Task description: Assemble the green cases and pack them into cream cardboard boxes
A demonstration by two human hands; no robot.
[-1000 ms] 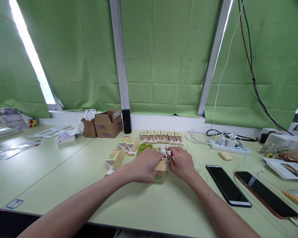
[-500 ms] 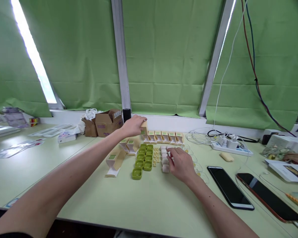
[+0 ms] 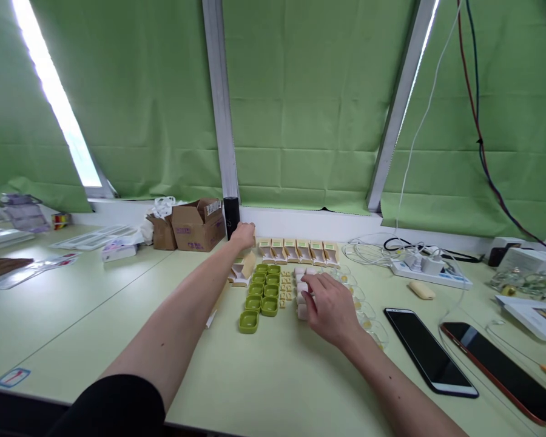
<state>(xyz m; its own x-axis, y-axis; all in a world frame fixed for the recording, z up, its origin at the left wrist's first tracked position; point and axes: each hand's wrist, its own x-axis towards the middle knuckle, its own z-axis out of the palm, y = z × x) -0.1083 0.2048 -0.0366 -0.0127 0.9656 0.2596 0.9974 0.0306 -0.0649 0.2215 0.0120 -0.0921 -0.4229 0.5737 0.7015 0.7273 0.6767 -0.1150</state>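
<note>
My left hand (image 3: pixel 243 235) reaches to the back of the table, by the black cylinder. Its fingers are closed on a small cream box (image 3: pixel 253 238), mostly hidden behind them. Right of it stands a row of similar cream boxes (image 3: pixel 296 251) with green labels. Under my left forearm are more open cream boxes (image 3: pixel 242 272). My right hand (image 3: pixel 330 302) bends its fingers over a column of small white blocks (image 3: pixel 301 292), thumb and fingertips closed at one. Between the hands lie green square trays (image 3: pixel 262 294) in two columns and several tiny yellow pieces (image 3: pixel 285 288).
Clear lidded cups (image 3: pixel 366 309) line up behind my right hand. Two phones (image 3: pixel 430 351) lie at the right, below a power strip (image 3: pixel 430 273) with cables. Cardboard boxes (image 3: pixel 199 227) stand at the back left. A brown shape (image 3: pixel 4 268), perhaps a person's hand, enters at the left edge.
My left hand has moved left and a little lower with the cream box. My right hand stays at the white blocks. Another person's hand at the right edge has gone from view.
</note>
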